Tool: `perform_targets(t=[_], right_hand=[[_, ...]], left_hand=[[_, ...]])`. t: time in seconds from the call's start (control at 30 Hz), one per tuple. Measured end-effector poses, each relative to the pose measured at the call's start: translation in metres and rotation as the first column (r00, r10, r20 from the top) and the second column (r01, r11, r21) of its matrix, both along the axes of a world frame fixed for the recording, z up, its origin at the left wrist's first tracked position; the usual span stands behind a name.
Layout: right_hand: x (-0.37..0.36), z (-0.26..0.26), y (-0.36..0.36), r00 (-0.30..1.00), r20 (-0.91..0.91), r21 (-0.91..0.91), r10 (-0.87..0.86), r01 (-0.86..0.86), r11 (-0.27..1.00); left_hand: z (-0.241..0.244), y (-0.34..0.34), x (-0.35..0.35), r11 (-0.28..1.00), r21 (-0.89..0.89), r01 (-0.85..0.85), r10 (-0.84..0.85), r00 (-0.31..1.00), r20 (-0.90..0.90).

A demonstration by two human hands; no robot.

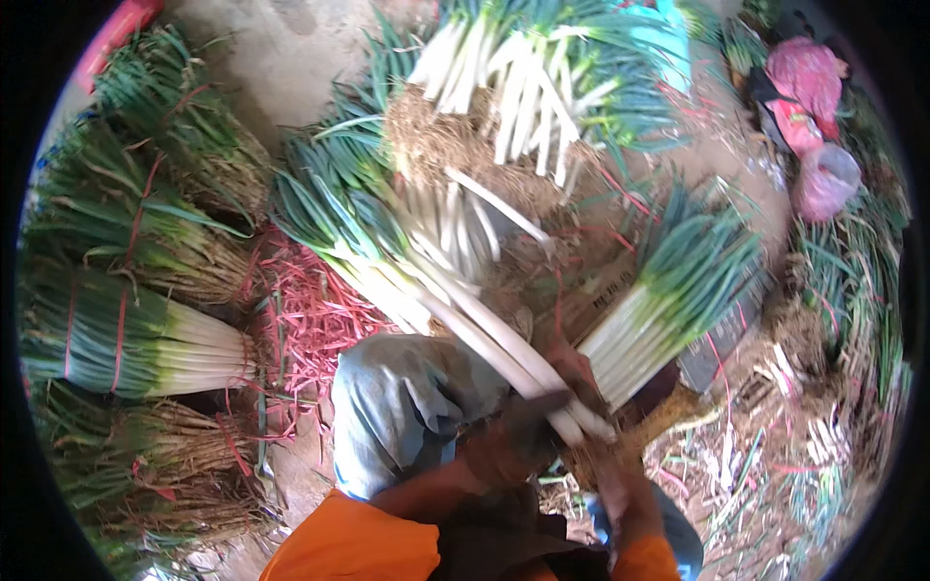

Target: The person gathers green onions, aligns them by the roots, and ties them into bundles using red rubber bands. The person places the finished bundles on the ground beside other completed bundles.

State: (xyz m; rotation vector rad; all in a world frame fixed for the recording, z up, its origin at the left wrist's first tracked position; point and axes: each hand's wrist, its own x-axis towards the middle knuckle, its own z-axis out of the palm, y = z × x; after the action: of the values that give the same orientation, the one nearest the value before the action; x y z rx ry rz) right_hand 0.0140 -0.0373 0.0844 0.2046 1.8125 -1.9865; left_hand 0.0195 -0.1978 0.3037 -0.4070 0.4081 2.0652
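Observation:
My left hand (519, 436) is closed around the white lower stalks of a few long green onions (472, 319), whose green leaves point to the upper left. Close beside it, my right hand (610, 443) is at the root end of these stalks; blur and overlap hide its fingers. A thick sheaf of green onions (654, 298) with clean white stalks lies just beyond the hands, to the right. Further up, loose green onions (523, 94) with white stalks are heaped on the ground, beside brown roots (429, 138).
Tied onion bundles (203, 345) line the left side. Pink plastic strips (312, 319) lie piled near my knee (407, 407). On the right are a dark board (726, 327), pink plastic bags (806, 80), more onions (864, 290) and scattered trimmings (748, 472).

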Motion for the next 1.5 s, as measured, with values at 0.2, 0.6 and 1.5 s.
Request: perform_targets(t=[0.2, 0.6, 1.5], right_hand=[[-0.045, 0.159, -0.068, 0.871, 0.388, -0.644, 0.301, 0.023, 0.765], [0.030, 0.248, 0.062, 0.795, -0.293, -0.292, -0.531, 0.455, 0.842], [0.076, -0.066, 0.219, 0.199, -0.554, 0.520, -0.808, 0.841, -0.150]], left_hand=[[-0.067, -0.003, 0.142, 0.814, -0.478, 0.331, -0.577, 0.360, -0.733], [-0.147, 0.044, 0.131, 0.791, -0.530, 0.307, -0.606, 0.515, -0.606], [-0.233, 0.143, 0.080, 0.318, -0.936, 0.150, -0.942, -0.057, -0.329]])
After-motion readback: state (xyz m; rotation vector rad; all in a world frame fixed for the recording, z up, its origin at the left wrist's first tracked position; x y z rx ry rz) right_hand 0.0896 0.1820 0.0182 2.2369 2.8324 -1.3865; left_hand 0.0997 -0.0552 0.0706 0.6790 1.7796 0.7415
